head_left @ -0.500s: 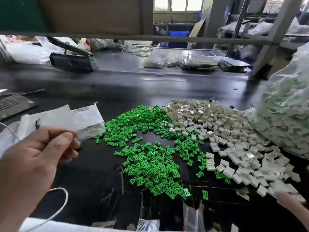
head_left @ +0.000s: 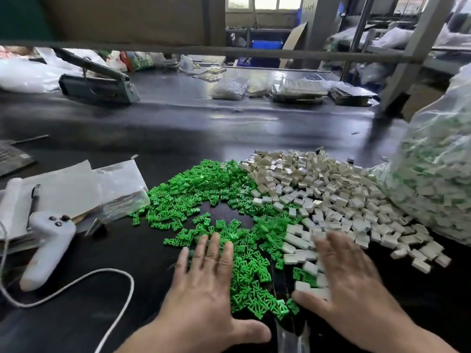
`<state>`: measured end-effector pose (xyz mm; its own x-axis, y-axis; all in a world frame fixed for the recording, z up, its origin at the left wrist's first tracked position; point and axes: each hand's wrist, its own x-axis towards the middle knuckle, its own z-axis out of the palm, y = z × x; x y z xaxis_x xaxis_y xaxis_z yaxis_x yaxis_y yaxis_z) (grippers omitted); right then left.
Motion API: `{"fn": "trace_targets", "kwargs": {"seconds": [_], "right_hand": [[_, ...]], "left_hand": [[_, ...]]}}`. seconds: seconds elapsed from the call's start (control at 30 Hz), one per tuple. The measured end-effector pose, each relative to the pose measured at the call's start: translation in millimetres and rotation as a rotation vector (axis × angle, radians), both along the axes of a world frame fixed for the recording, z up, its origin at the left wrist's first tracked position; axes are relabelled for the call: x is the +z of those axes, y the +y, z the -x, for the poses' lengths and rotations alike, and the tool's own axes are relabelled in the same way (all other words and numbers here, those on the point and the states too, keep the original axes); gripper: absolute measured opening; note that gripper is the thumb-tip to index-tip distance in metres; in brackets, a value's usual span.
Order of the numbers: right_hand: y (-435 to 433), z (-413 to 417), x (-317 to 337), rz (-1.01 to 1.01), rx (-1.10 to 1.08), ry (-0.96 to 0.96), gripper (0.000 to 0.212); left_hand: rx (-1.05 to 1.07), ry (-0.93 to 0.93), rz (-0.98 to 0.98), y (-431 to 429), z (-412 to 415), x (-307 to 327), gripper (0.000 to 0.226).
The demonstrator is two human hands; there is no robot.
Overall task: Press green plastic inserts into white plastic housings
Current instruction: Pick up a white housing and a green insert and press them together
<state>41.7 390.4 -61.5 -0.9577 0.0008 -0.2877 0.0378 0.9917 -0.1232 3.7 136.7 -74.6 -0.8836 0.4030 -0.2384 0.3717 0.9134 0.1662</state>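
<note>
since 0.5 s ago, both hands have been brought to the lower middle of the frame. the left hand (head_left: 204, 284) is laid flat, released, on the inserts (head_left: 193, 197). the right hand (head_left: 349, 281), blurred, is spread over the housings (head_left: 318, 189), grasping nothing. a controller (head_left: 48, 248) is left at lower left. pairing is judged about to begin.

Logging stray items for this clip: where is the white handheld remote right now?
In the head view, the white remote lies on the black table at the left, beside the paper stack and left of the left hand.
</note>
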Motion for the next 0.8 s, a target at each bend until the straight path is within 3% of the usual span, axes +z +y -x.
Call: {"fn": "trace_targets", "kwargs": {"seconds": [0.23, 0.37, 0.43, 0.5, 0.67, 0.8], "right_hand": [[-35, 60, 7, 0.083, 0.025, 0.201, 0.098], [-26, 37, 5, 0.172, 0.113, 0.223, 0.103], [-27, 17, 0, 0.107, 0.224, 0.193, 0.107], [-29, 13, -2, -0.080, 0.326, 0.287, 0.104], [-22, 55, 2, -0.127, 0.220, 0.336, 0.100], [-11, 69, -4, -0.061, 0.112, 0.333, 0.103]], "left_hand": [[0.008, 0.249, -0.041, 19, 37, 6, 0.105], [0.114, 0.285, -0.109, -1, 36, 5, 0.111], [0.104, 0.207, -0.115, -10, 25, 1, 0.118], [0.020, 0.169, -0.058, -14, 16, -4, 0.122], [-0.012, 0.278, 0.011, -12, 32, 3, 0.107], [0.166, 0.279, -0.138, -22, 47, 9, 0.106]]}}
